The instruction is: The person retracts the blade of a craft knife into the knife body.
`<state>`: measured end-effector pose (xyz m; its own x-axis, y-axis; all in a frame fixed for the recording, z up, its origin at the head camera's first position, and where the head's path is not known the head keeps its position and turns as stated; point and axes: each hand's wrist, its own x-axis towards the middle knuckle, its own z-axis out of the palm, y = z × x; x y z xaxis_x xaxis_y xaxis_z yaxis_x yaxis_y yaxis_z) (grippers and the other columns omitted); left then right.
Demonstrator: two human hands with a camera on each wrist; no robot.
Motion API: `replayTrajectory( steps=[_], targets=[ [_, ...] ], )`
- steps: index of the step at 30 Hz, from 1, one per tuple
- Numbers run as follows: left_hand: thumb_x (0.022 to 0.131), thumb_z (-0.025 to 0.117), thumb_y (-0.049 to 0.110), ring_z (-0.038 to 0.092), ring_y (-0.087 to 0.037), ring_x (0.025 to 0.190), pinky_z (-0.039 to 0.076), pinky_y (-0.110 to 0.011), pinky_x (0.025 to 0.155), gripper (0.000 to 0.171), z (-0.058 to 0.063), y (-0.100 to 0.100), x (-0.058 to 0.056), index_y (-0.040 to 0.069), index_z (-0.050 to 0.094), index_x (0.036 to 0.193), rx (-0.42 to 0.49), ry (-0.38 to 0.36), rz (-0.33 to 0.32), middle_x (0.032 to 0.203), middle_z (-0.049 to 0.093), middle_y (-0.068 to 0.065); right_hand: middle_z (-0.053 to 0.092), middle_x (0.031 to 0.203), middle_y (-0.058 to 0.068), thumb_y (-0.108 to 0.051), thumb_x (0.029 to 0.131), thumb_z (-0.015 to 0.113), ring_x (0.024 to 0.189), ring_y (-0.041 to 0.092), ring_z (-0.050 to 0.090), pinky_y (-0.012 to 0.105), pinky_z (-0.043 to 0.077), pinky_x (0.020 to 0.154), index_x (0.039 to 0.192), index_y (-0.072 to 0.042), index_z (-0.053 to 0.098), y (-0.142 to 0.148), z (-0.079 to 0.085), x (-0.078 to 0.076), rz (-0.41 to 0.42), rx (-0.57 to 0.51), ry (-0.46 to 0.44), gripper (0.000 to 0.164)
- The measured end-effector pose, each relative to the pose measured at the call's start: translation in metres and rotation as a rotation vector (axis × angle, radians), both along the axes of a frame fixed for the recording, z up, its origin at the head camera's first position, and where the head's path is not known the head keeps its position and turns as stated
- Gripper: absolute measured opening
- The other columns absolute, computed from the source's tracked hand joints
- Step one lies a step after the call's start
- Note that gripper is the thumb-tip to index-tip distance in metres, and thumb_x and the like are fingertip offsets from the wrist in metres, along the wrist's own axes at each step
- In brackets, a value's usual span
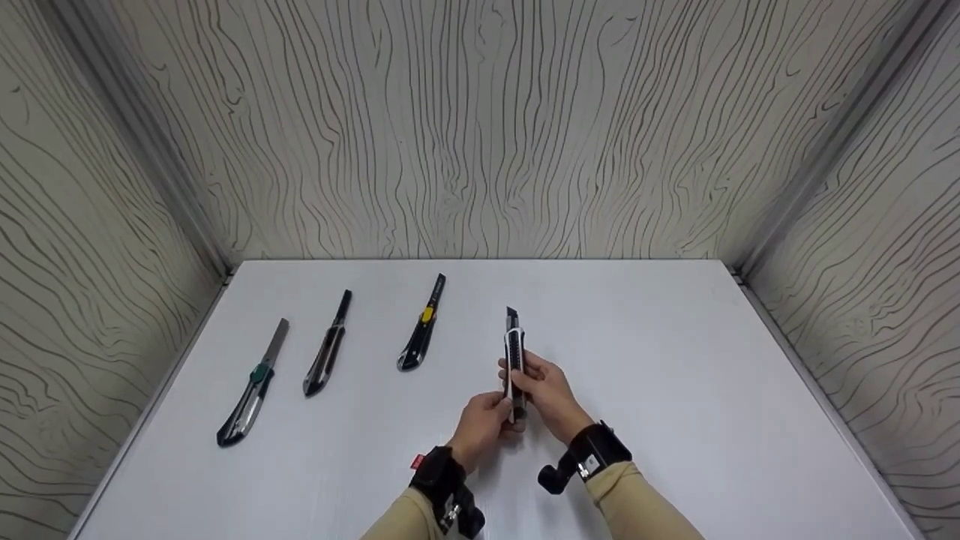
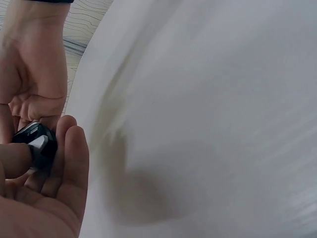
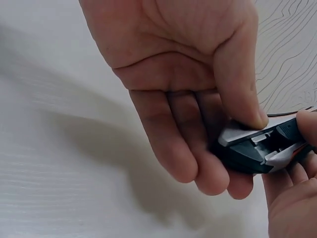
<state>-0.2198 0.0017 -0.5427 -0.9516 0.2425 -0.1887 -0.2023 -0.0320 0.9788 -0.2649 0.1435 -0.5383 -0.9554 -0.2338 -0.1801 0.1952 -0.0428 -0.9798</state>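
Observation:
Both hands hold one snap-off utility knife (image 1: 514, 346), black with silver-white edges, above the white table, its dark blade pointing away from me. The right hand (image 1: 551, 394) grips the knife's middle, thumb across the front and fingers behind. Nearer to me, the left hand (image 1: 480, 429) pinches the knife's bottom end. In the left wrist view the dark end of the knife (image 2: 44, 154) lies between left thumb and fingers. The right wrist view has the handle end (image 3: 245, 154) under the right thumb, with part of the left hand (image 3: 297, 206) at the right edge.
Three more utility knives lie on the white table (image 1: 697, 360) to the left: one with a green slider (image 1: 260, 373), a dark one (image 1: 325, 362) and one with a yellow slider (image 1: 427, 315). Wood-grain-patterned panels (image 1: 480, 135) enclose the back and sides.

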Motion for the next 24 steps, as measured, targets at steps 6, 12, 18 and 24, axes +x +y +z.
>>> replayTrajectory(
  steps=[6,12,18,24],
  targets=[
    [0.101,0.042,0.008,0.061,-0.015,0.072,0.057,-0.036,0.071,0.026,0.0001,0.0006,0.0004,-0.009,0.061,0.106,-0.003,0.01,0.004,0.082,0.062,-0.008,0.054,0.141,0.018,-0.011,0.098,0.055,0.122,0.02,0.059,0.032,0.046,0.104,0.15,-0.001,0.031,0.001,-0.0009,0.0003,0.023,0.014,0.024,0.058],
    [0.1,0.043,0.009,0.061,-0.015,0.072,0.057,-0.035,0.07,0.027,0.0003,0.0013,0.0002,-0.01,0.062,0.108,-0.001,0.014,0.024,0.083,0.064,-0.008,0.051,0.143,0.022,-0.008,0.098,0.053,0.125,0.023,0.057,0.032,0.045,0.106,0.151,0.002,0.027,0.0013,-0.0006,-0.0006,0.037,0.001,0.039,0.059],
    [0.101,0.043,0.009,0.065,-0.018,0.075,0.058,-0.04,0.072,0.029,-0.0002,0.0013,0.0004,-0.011,0.061,0.113,-0.014,0.005,0.036,0.092,0.067,-0.013,0.047,0.146,0.022,-0.008,0.099,0.052,0.131,0.028,0.052,0.04,0.04,0.111,0.152,0.001,0.023,0.0007,0.0006,0.001,0.059,0.013,0.05,0.061],
    [0.101,0.042,0.008,0.066,-0.019,0.076,0.059,-0.042,0.073,0.029,-0.0002,0.0019,0.0009,-0.012,0.06,0.112,-0.02,0.002,0.038,0.091,0.067,-0.015,0.047,0.146,0.022,-0.008,0.099,0.051,0.132,0.029,0.051,0.04,0.04,0.111,0.152,0.001,0.022,0.0009,0.0017,0.0013,0.071,0.019,0.062,0.061]
  ],
)
